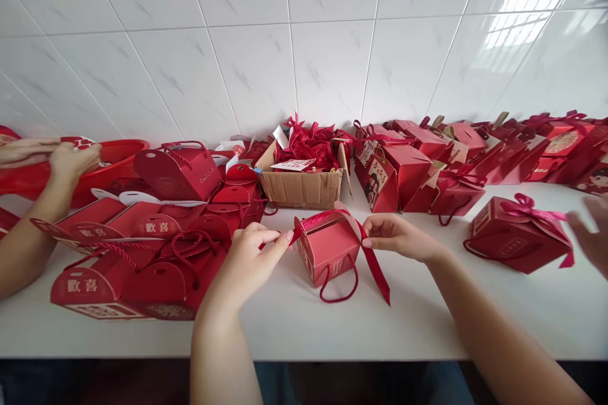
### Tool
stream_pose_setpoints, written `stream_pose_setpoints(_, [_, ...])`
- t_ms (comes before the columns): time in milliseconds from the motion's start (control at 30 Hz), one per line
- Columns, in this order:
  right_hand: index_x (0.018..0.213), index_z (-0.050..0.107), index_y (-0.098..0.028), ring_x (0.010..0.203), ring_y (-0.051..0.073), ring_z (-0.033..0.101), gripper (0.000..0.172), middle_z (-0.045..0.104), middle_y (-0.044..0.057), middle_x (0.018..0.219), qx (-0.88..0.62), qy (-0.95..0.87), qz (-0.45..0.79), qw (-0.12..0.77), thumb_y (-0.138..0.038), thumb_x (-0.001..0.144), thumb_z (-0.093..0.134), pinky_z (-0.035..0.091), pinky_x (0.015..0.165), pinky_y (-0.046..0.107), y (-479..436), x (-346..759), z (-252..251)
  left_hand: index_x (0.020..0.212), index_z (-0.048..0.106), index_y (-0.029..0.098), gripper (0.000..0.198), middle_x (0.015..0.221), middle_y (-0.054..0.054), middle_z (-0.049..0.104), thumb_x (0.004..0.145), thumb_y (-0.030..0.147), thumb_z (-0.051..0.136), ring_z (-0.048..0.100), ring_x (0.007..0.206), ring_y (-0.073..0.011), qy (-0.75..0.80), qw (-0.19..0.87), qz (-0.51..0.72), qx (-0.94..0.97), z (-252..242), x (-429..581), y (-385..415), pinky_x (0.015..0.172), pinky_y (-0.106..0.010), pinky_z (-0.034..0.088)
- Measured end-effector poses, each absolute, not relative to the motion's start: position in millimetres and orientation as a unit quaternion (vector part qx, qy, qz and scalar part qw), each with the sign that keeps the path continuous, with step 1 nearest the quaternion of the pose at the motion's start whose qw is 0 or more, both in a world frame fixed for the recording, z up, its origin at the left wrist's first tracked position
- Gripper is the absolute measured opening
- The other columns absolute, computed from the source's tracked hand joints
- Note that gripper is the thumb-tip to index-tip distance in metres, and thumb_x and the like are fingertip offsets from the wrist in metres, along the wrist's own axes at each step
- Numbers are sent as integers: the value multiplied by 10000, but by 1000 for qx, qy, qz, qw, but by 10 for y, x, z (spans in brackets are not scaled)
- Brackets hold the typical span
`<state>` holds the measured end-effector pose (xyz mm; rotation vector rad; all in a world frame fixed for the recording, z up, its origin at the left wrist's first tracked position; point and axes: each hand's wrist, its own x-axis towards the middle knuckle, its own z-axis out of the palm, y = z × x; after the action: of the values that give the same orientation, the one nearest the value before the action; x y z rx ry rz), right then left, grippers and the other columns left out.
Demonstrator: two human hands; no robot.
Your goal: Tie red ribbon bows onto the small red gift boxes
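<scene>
Directly before me on the table stands a small red gift box (327, 247) with a twisted cord handle (342, 299) hanging down its front. A dark red ribbon (379, 275) runs across the top of the box. At the left side, my left hand (256, 253) pinches one part of the ribbon between thumb and fingers. My right hand (399, 237) pinches the ribbon by the right side of the box, and a loose tail dangles below it to the table.
Behind the box sits a cardboard carton (301, 188) full of red ribbons. Red boxes (142, 266) crowd the left; more boxes (408, 171) line the wall. A bow-tied box (515, 240) stands right. Other people's hands (71, 158) appear at left, near a red basin (126, 150), and far right.
</scene>
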<state>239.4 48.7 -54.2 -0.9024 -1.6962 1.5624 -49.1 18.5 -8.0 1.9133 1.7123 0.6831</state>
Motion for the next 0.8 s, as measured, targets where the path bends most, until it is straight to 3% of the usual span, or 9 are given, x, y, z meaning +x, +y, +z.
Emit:
stream_pose_setpoints(67, [743, 557, -164, 615, 89, 433, 247, 507, -30, 666, -351, -647, 588, 335, -375, 779, 682, 347, 591, 242, 490, 2430, -534, 759, 730, 242, 424, 1176, -76, 571, 803, 576, 473, 419, 1177, -318, 634, 227, 255, 694, -85, -489, 177, 983, -441, 361])
stream_pose_setpoints(133, [732, 573, -167, 625, 99, 445, 241, 524, -19, 666, -351, -642, 583, 354, -382, 807, 650, 357, 618, 253, 484, 2453, -522, 748, 728, 245, 407, 1392, -53, 441, 801, 567, 484, 268, 1316, -338, 635, 211, 268, 693, -89, -483, 175, 1042, -480, 301])
stream_pose_setpoints(233, [674, 600, -169, 655, 132, 507, 274, 574, 16, 663, -326, -615, 605, 387, -382, 846, 596, 399, 678, 284, 474, 2461, -501, 707, 703, 232, 415, 1448, -43, 398, 814, 556, 469, 207, 1370, -323, 627, 214, 288, 691, -92, -474, 194, 1079, -487, 258])
stream_pose_setpoints(333, [637, 635, -168, 639, 148, 536, 295, 586, 33, 642, -320, -558, 624, 444, -376, 840, 587, 437, 683, 298, 488, 2452, -502, 688, 662, 212, 396, 1377, -65, 495, 815, 542, 484, 322, 1330, -311, 613, 243, 317, 682, -88, -463, 233, 1077, -461, 273])
stream_pose_setpoints(467, [819, 720, -176, 751, 159, 585, 177, 653, 56, 782, -363, -458, 628, 514, -330, 777, 642, 469, 680, 273, 553, 2455, -555, 681, 634, 201, 361, 1282, -82, 589, 798, 529, 537, 483, 1208, -298, 601, 268, 367, 657, -76, -434, 275, 1014, -393, 339])
stream_pose_setpoints(567, [839, 729, -179, 783, 156, 594, 173, 670, 52, 811, -366, -384, 661, 531, -292, 743, 640, 482, 695, 267, 597, 2470, -594, 784, 673, 203, 355, 1160, -58, 662, 790, 537, 550, 569, 1062, -276, 599, 291, 375, 645, -82, -416, 287, 901, -334, 397])
stream_pose_setpoints(700, [573, 648, -186, 695, 127, 570, 181, 687, 51, 879, -325, -331, 706, 536, -265, 730, 606, 484, 636, 259, 612, 2490, -593, 875, 685, 196, 395, 884, -17, 695, 796, 552, 534, 580, 845, -213, 580, 323, 357, 657, -123, -404, 306, 741, -270, 389])
stream_pose_setpoints(800, [430, 486, -179, 654, 98, 557, 332, 681, 8, 1070, -276, -271, 742, 548, -230, 735, 609, 493, 621, 253, 618, 2496, -589, 729, 634, 171, 413, 667, 19, 578, 804, 558, 512, 497, 672, -151, 573, 325, 335, 674, -153, -381, 336, 628, -242, 336])
